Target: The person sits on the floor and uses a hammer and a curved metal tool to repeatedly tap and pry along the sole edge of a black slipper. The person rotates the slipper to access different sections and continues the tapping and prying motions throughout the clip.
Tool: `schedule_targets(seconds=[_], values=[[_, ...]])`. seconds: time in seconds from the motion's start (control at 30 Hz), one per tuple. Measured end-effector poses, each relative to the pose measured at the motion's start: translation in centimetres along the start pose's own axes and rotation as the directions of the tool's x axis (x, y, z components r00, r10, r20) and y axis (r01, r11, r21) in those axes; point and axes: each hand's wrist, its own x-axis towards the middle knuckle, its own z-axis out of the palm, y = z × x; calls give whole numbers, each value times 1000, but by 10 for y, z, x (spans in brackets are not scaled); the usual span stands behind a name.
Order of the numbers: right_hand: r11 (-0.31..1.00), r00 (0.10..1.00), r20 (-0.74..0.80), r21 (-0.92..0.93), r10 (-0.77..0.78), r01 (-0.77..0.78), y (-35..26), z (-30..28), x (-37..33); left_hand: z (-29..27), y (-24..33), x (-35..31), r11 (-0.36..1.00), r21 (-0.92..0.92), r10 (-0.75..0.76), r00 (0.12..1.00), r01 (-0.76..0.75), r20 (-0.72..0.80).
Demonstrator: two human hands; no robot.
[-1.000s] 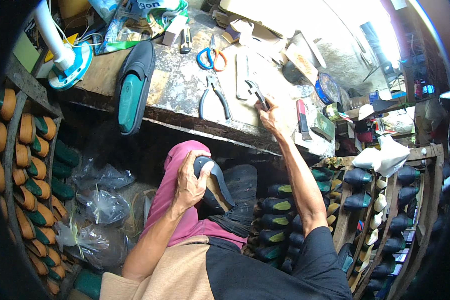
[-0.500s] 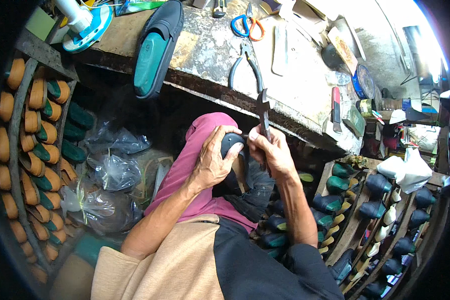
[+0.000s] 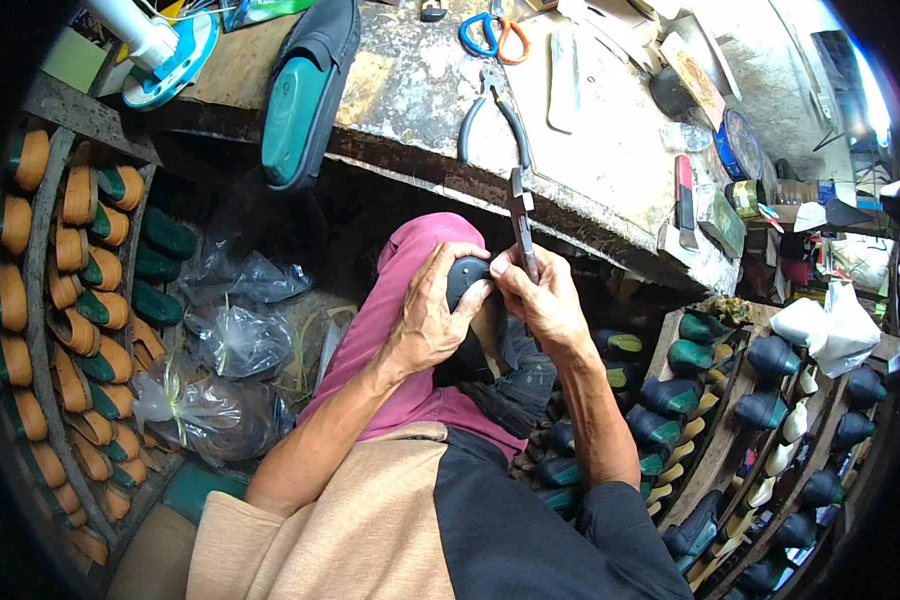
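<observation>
My left hand (image 3: 432, 318) clasps a dark shoe part (image 3: 467, 278) propped on my knee, which is covered in pink cloth (image 3: 398, 300). My right hand (image 3: 543, 300) grips a narrow dark-handled tool (image 3: 519, 218) that stands nearly upright, its lower end against the shoe part. Both hands meet over the knee, just below the edge of the worn workbench (image 3: 610, 170).
On the bench lie pliers (image 3: 492, 110), blue and orange scissors (image 3: 488, 32), a black and green shoe (image 3: 305, 90), a red-handled tool (image 3: 684, 195) and tins. Racks of orange and green shoe lasts (image 3: 70, 300) stand left, dark ones (image 3: 730, 410) right. Plastic bags (image 3: 220, 350) lie below.
My right hand has come back from the bench with the tool and joined the left hand at the shoe part. The view has tilted down toward my knee.
</observation>
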Motion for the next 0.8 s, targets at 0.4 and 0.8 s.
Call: schedule_targets(seconds=[0.4,0.8], values=[[985,996,-63,-160,-70,59,5,7,0,0,-4,-3,998,-54,-39,999,40,11],[952,924,-233,-22,-303,306,0,63,-115,-10,-6,-2,999,44,24,1000,-25,19]])
